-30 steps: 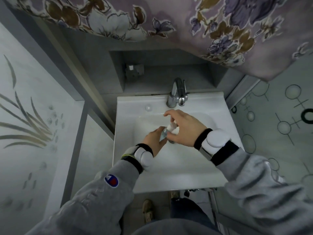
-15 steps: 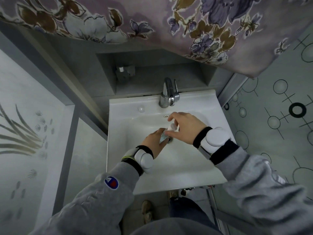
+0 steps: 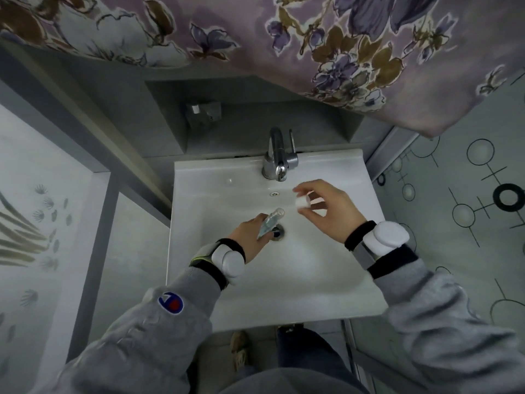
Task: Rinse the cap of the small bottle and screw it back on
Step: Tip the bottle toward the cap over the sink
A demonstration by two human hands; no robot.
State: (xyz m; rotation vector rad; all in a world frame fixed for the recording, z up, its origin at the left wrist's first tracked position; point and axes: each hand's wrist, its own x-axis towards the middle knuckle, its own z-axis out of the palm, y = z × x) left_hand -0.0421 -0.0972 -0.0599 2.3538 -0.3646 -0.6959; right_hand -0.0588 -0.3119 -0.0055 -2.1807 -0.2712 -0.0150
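Observation:
My left hand [image 3: 251, 236] holds a small clear bottle [image 3: 271, 221] over the basin, tilted with its open neck pointing up and right, just above the drain [image 3: 277, 232]. My right hand [image 3: 329, 213] pinches the small white cap [image 3: 302, 201] between thumb and fingers, to the right of the bottle and apart from it. The cap is below and a little right of the chrome tap's spout [image 3: 279, 170]. I see no water running from the tap.
The white sink [image 3: 213, 189] fills the centre, with the chrome tap [image 3: 277, 155] at its back edge. A patterned curtain [image 3: 284, 38] hangs above. A tiled wall is at the left and a glass panel with circles is at the right.
My right hand has pulled the cap off the bottle and moved it right and up, towards the tap. My left hand has kept the bottle over the drain.

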